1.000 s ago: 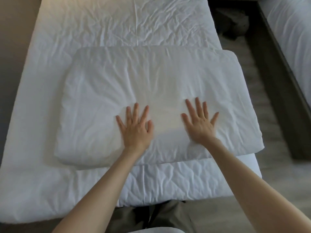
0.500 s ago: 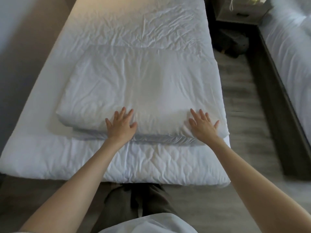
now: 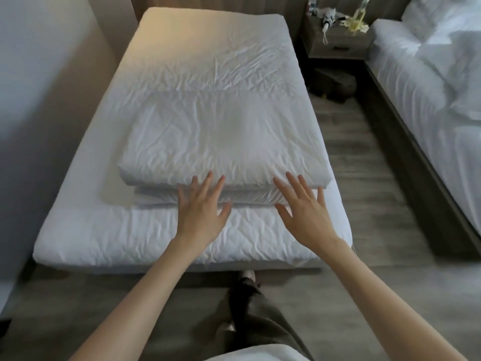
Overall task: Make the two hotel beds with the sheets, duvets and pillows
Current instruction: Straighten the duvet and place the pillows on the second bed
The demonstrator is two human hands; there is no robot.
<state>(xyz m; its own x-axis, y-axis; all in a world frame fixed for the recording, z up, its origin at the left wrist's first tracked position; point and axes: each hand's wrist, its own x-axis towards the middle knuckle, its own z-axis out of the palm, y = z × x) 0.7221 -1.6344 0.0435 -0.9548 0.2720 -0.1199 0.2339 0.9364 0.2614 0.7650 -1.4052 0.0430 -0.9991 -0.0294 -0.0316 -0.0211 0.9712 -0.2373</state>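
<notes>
Left hand (image 3: 201, 217), right hand (image 3: 307, 217) retreated, duvet (image 3: 221, 136) ahead

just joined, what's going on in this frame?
A person stands at the foot of the near bed, left hand and right hand both open, fingers spread at the near edge of a folded duvet lying on it. No grip on it; contact is unclear. The other bed, at right, looks rumpled.

Reaches forward with both bare arms (image 3: 145, 287) over the foot edge of the bed (image 3: 117, 230); holds left grip (image 3: 201, 209) palm down, fingers (image 3: 207, 179) straight and spread; right grip (image 3: 303, 212) alongside, likewise splayed, grasping nothing.
</notes>
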